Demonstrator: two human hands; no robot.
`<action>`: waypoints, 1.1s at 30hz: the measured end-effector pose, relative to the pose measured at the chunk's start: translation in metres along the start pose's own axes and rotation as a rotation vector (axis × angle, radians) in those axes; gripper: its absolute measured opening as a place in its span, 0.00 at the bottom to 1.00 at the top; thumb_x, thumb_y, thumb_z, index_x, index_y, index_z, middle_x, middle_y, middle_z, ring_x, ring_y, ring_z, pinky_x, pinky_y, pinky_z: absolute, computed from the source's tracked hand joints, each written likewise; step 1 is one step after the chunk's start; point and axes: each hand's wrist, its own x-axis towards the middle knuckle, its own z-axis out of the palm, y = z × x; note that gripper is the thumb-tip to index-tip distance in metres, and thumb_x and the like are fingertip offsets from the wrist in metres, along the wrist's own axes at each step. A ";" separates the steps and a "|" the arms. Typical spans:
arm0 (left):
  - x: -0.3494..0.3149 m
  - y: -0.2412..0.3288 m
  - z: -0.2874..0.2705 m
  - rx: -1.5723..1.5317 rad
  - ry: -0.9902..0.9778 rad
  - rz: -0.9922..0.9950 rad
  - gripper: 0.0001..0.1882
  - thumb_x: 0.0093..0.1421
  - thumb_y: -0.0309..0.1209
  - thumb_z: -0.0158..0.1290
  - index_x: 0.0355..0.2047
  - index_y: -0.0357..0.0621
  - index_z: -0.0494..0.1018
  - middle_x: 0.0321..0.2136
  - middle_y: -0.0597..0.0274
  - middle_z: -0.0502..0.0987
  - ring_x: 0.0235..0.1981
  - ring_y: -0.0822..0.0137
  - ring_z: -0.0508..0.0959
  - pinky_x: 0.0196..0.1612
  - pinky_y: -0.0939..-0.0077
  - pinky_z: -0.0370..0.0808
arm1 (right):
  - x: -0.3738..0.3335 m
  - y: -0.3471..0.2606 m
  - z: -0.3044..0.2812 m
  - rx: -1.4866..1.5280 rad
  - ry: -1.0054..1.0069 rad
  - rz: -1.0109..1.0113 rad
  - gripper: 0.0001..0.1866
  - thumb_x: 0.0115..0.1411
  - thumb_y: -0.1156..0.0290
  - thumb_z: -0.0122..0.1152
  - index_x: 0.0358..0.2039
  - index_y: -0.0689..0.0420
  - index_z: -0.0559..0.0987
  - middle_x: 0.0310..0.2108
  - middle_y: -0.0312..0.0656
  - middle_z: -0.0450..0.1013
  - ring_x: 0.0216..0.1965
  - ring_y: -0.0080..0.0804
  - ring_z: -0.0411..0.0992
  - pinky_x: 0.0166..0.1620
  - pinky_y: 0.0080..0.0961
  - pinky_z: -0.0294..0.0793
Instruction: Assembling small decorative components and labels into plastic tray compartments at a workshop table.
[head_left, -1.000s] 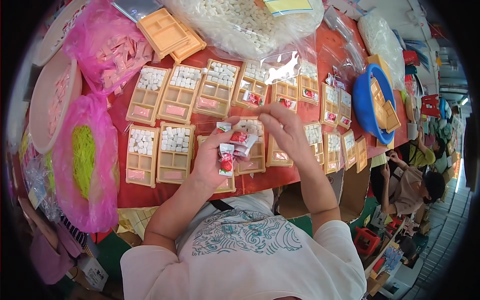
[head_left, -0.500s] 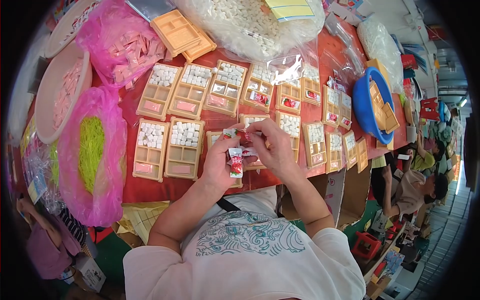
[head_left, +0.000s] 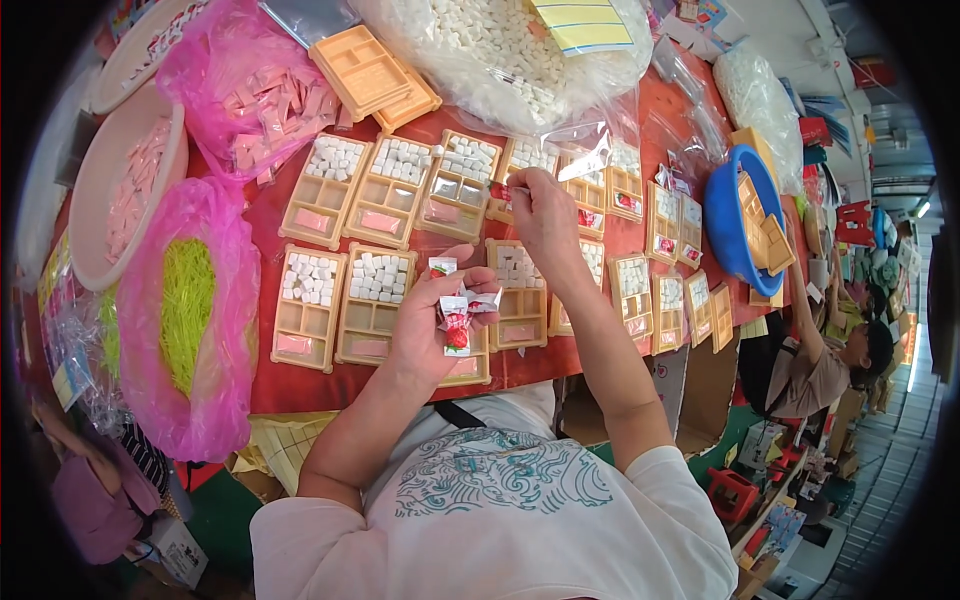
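Several small white-and-red sachets are bunched in my left hand, whose fingers curl around them above the near row of trays. My right hand reaches farther out, pinching one small red sachet over a compartment tray in the far row. Beige compartment trays stand in two rows; most hold white cubes in the far section and a pink packet in a near compartment. Toward the right, some trays have a red sachet instead. My left hand hides part of one near tray.
A clear bag of white cubes lies at the back. Left are a pink bag of pink packets, a pale basin and a pink bag of green shreds. Right is a blue basin with trays. Other people work at right and left.
My right hand has moved away from my left, outward to the far row, carrying a red sachet. My left hand has shifted slightly left, keeping the other sachets.
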 end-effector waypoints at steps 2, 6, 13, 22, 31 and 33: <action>0.001 0.004 -0.002 -0.024 -0.003 0.006 0.19 0.60 0.27 0.47 0.53 0.44 0.63 0.37 0.51 0.77 0.39 0.59 0.79 0.35 0.61 0.81 | 0.003 0.002 0.002 0.011 -0.034 0.021 0.06 0.56 0.76 0.55 0.33 0.63 0.76 0.25 0.45 0.73 0.25 0.30 0.71 0.31 0.27 0.70; 0.003 0.009 -0.007 -0.037 -0.008 0.005 0.19 0.60 0.27 0.47 0.53 0.45 0.63 0.38 0.52 0.77 0.40 0.58 0.79 0.36 0.61 0.80 | 0.009 0.016 0.004 0.315 -0.264 0.296 0.06 0.55 0.77 0.55 0.33 0.63 0.77 0.24 0.36 0.72 0.24 0.20 0.67 0.28 0.20 0.65; 0.006 0.012 -0.011 -0.032 0.028 -0.002 0.19 0.60 0.27 0.47 0.53 0.45 0.64 0.38 0.52 0.77 0.40 0.58 0.79 0.37 0.60 0.80 | 0.019 0.000 -0.001 0.576 -0.501 0.375 0.06 0.54 0.78 0.55 0.32 0.62 0.78 0.24 0.29 0.70 0.24 0.13 0.63 0.26 0.13 0.62; 0.005 0.014 -0.012 -0.045 0.022 -0.009 0.19 0.60 0.26 0.47 0.53 0.44 0.64 0.38 0.51 0.77 0.40 0.57 0.79 0.37 0.60 0.81 | 0.016 -0.030 0.017 0.096 -0.526 0.130 0.05 0.55 0.74 0.55 0.32 0.57 0.77 0.26 0.39 0.73 0.29 0.31 0.72 0.35 0.25 0.68; 0.005 0.013 -0.009 -0.027 0.000 -0.017 0.19 0.61 0.27 0.47 0.53 0.44 0.64 0.37 0.51 0.77 0.39 0.58 0.79 0.35 0.61 0.81 | 0.007 -0.027 0.014 -0.068 -0.348 -0.292 0.08 0.53 0.74 0.58 0.34 0.50 0.79 0.33 0.38 0.70 0.36 0.36 0.71 0.42 0.32 0.62; 0.005 0.013 -0.010 -0.025 -0.006 -0.019 0.19 0.61 0.27 0.47 0.53 0.44 0.64 0.37 0.51 0.77 0.39 0.58 0.79 0.35 0.61 0.81 | 0.009 -0.026 0.014 -0.124 -0.353 -0.348 0.08 0.53 0.74 0.58 0.35 0.50 0.79 0.33 0.38 0.70 0.36 0.36 0.71 0.42 0.32 0.62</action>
